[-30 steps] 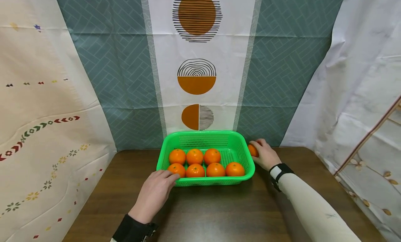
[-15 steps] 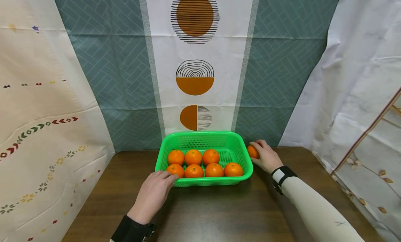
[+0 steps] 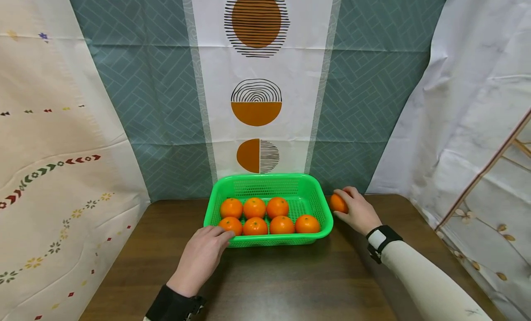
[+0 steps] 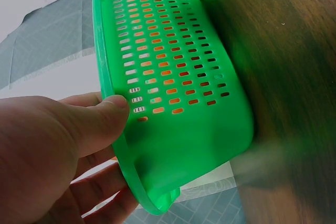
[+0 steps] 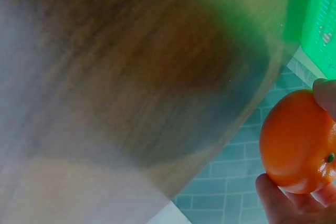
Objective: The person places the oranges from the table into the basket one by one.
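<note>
A green perforated plastic basket (image 3: 274,240) stands on the table and holds several oranges (image 3: 255,226) in two rows. My left hand (image 3: 203,252) grips its near left corner. In the left wrist view the thumb (image 4: 113,109) presses the outside of the basket's rim, with the other fingers behind it. Just right of the basket, my right hand (image 3: 357,211) holds a single orange (image 3: 339,204). The right wrist view shows this orange (image 5: 294,142) between thumb and fingers, its green stem spot visible. Whether it touches the table is unclear.
The brown wooden table (image 3: 298,284) extends in front of and on both sides of the basket. A patterned cloth (image 3: 265,127) hangs right behind it. Other printed cloths (image 3: 74,173) hang at the left and right sides.
My right hand has shifted slightly right with the orange, widening the gap to the basket. The left hand keeps its grip on the rim. The head view has turned a little.
</note>
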The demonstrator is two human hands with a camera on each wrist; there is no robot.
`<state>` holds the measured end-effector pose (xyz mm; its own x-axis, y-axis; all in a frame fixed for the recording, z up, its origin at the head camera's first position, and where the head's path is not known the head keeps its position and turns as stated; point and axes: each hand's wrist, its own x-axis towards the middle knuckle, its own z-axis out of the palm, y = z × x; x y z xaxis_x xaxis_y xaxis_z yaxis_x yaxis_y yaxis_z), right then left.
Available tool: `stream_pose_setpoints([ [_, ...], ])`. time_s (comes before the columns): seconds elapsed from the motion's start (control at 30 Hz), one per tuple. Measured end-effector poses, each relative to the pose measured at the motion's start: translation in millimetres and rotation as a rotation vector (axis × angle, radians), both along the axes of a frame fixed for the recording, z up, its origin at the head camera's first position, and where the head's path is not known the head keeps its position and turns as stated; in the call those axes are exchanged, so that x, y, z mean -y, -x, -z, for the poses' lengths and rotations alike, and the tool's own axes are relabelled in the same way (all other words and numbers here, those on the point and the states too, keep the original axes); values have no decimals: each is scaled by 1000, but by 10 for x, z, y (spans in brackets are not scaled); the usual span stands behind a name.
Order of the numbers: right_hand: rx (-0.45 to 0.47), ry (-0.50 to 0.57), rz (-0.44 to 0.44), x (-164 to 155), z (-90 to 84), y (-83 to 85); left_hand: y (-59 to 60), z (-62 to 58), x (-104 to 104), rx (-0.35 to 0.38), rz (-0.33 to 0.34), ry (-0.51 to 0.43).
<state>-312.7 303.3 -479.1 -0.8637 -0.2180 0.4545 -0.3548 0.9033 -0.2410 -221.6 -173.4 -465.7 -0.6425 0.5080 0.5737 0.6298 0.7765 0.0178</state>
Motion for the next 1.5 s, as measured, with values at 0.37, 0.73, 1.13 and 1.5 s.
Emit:
stream_pose_setpoints([
  [0.37, -19, 12, -18, -46, 24, -152, 7, 15, 8, -12, 5, -3],
  [0.73, -22, -20, -49, -32, 69, -324, 9, 0, 1, -8, 4, -2],
  [1.13, -36, -1, -59, 45, 45, -500, 6, -6, -1, -20, 7, 1],
  [1.5, -38, 12, -44, 86, 18, -611, 13, -7, 5, -22, 8, 5],
])
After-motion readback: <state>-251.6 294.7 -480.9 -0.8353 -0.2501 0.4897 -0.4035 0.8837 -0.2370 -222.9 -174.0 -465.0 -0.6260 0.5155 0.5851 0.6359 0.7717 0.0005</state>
